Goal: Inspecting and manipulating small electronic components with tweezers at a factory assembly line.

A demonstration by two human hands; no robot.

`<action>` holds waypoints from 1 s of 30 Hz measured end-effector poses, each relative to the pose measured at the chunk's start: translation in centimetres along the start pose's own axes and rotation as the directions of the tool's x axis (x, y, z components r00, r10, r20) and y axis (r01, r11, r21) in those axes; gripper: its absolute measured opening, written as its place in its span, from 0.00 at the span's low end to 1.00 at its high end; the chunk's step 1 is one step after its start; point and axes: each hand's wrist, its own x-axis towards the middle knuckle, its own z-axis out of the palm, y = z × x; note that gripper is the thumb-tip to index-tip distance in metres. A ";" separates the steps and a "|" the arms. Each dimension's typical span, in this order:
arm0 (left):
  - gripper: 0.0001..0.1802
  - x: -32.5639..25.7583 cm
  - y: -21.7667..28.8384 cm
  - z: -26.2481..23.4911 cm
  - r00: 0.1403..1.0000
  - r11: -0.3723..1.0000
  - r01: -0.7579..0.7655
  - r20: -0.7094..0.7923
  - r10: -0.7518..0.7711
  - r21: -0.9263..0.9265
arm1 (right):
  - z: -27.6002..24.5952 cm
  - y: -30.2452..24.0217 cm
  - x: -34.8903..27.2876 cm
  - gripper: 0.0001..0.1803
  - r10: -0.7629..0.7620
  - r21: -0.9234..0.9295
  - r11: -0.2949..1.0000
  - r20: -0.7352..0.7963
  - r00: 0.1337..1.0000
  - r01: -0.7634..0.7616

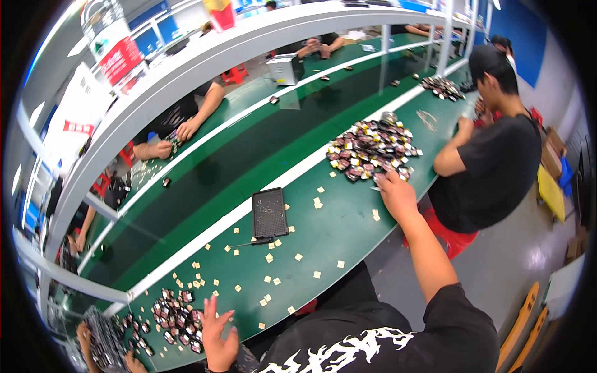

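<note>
My right hand (398, 196) reaches to the near edge of a large heap of small black parts with white and yellow bits (367, 149). Its fingers are closed, with a pale edge at the tips; what they hold cannot be made out. At the lower left, my left hand (219, 336) has its fingers spread and holds nothing. A smaller pile of similar black parts (177, 317) lies just beside it. Between my hands sits a black tray (269, 208) with tiny bright pieces inside. A thin screwdriver (264, 240) rests at the tray's near edge.
Small cream squares (267, 278) are scattered over the green table (323, 230). A dark green belt (236, 168) runs beyond a white strip. Overhead crosses a grey shelf frame (186, 62). A person in black (485, 155) sits at my right; others work across the belt.
</note>
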 end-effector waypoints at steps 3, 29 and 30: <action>0.30 0.6 7.1 -0.5 0.869 0.900 0.099 -0.403 -0.286 -0.425 | -0.9 -1.6 0.6 0.08 -0.082 0.204 0.974 -0.098 0.992 0.101; 0.25 12.6 8.7 -0.4 0.986 0.013 0.043 0.041 -0.161 -0.999 | -11.1 -22.7 -3.8 0.15 -0.283 0.654 0.108 0.742 0.608 -0.749; 0.25 12.4 8.6 -0.8 0.989 0.009 0.045 0.043 -0.138 -0.999 | -11.4 -23.3 -4.4 0.13 -0.283 0.662 0.111 0.736 0.615 -0.741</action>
